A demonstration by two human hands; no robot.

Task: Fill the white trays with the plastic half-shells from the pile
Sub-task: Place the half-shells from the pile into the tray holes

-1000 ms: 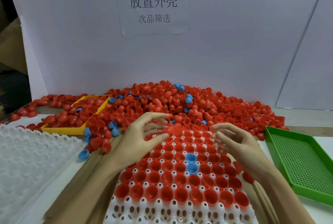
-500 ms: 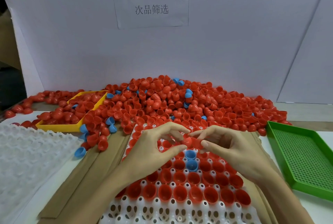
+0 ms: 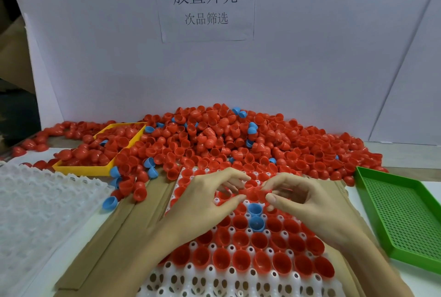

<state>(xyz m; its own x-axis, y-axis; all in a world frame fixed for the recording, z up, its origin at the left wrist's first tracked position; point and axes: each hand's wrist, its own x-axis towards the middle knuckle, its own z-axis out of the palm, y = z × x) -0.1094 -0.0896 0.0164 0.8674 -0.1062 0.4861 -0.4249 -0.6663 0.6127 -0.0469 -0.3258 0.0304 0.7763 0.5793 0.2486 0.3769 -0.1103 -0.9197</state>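
My left hand [image 3: 205,197] and right hand [image 3: 307,201] meet over the far half of the white tray [image 3: 214,280] in front of me, fingertips almost touching. Between them they pinch red half-shells [image 3: 254,193]: the left thumb and forefinger close on one side, the right thumb and curled fingers on the other. I cannot tell how many shells are in that cluster, since the fingers blur there.

Under the hands, the tray's pockets are mostly filled with red half-shells sitting open side up, plus 2 blue half-shells [image 3: 255,215] one behind the other just near of my fingertips. The closest rows of the tray hold no shells.

Beyond the tray lies the pile [image 3: 238,139], a broad heap of red shells with a few blue ones scattered in it, spilling against the tray's far edge and reaching back to the white backboard [image 3: 95,58]. A paper sign [image 3: 206,3] with printed characters hangs on that board.

To the left, a yellow tray [image 3: 83,170] holds more red shells, and a second white tray [image 3: 35,208] sits nearer me, its pockets bare. To the right is a green perforated tray [image 3: 403,215]. Strips of brown cardboard [image 3: 114,237] lie on the bench [image 3: 40,280] beneath the tray being filled.
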